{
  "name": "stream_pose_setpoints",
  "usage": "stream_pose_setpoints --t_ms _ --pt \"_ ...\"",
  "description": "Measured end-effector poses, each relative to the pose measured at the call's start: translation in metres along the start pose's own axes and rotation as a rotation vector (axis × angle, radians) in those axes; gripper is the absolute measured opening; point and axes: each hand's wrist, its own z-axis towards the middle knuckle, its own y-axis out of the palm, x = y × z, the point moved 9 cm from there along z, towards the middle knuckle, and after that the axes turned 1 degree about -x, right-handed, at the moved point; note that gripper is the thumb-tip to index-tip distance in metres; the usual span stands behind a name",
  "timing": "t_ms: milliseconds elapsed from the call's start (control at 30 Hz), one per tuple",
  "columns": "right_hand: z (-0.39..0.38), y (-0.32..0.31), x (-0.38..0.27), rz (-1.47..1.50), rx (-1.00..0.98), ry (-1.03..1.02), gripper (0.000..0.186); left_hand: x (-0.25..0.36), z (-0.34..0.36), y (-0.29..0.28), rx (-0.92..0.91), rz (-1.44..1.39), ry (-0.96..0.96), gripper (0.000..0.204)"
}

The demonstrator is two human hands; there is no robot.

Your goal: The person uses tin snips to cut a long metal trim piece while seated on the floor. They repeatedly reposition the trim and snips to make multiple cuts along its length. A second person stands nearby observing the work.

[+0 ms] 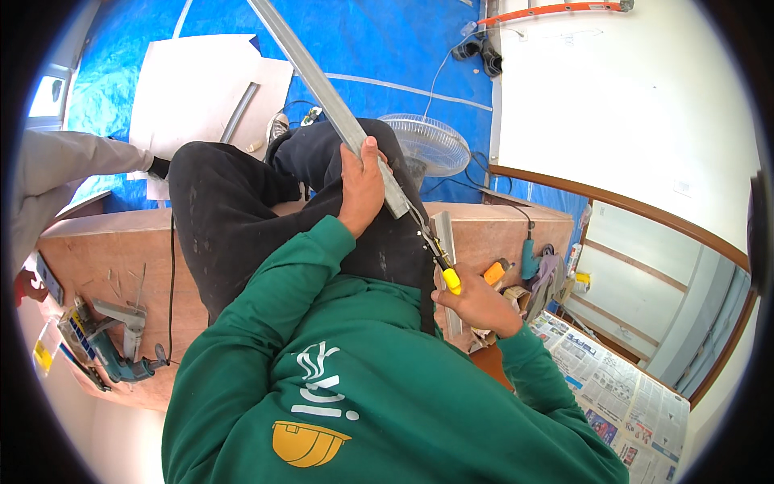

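A long grey metal channel (310, 73) runs from the top of the view down to my lap. My left hand (361, 187) is closed round it near its lower end, above my dark trousers. In my right hand (481, 303) is a pair of tin snips (446, 270) with yellow-and-black handles. The blades of the snips reach up to the channel's lower end; whether they bite into the metal is too small to tell. Beside the snips, another metal strip (445, 234) lies on the wooden bench (492, 230).
Left on the bench lie a teal power drill (121, 367) and a phone (50, 278). Another person's leg (72, 165) is at the far left. A fan (427, 145) stands on the blue tarp (379, 48). A short metal piece (239, 113) lies on a pale board (189, 89). Newspapers (621, 395) spread right.
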Motion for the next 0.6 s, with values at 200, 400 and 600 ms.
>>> stream_pose_setpoints --t_ms 200,400,600 --pt "0.003 -0.002 0.001 0.005 -0.020 -0.041 0.055 0.002 0.003 0.002 -0.017 0.007 0.044 0.038" --pt "0.018 -0.039 0.004 0.233 -0.478 0.012 0.032 0.005 0.003 0.003 -0.102 -0.116 0.047 0.035" --pt "0.034 -0.046 0.032 0.399 -0.674 0.146 0.034 0.001 0.002 0.001 -0.138 -0.256 0.037 0.034"
